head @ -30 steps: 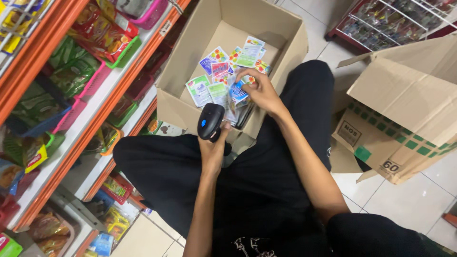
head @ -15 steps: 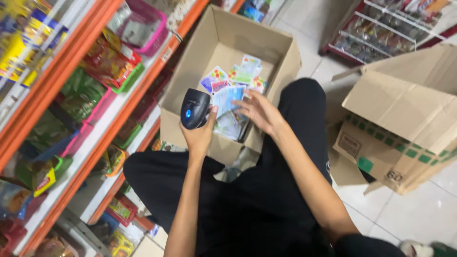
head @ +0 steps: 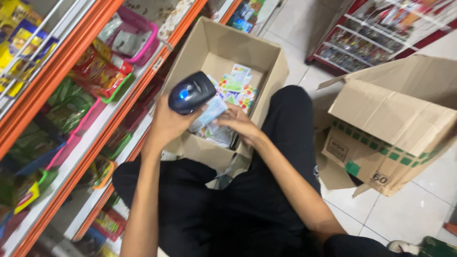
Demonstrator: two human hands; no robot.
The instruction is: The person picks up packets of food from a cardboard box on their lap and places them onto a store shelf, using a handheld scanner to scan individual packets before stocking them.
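Shop aisle, orange shelves (head: 71, 143) on the left, tiled floor. Open box (head: 223, 52) between the knees, bright packets (head: 238, 88) inside. Left hand (head: 166, 124) clamped around a black scanner (head: 192, 92), raised over the box's near edge. Right hand (head: 238, 121) closed on one packet (head: 209, 112), tilted up just under the scanner. Scanning step, seemingly; next calls for lining code to beam. Second box (head: 395, 123) at right.

Your forearms are bare from the elbows down, with no sleeves showing; your left hand (head: 166, 126) and right hand (head: 238, 124) wear no gloves, rings or watch that can be made out; your legs are covered by plain black trousers (head: 238, 204), the cloth loose and softly creased.
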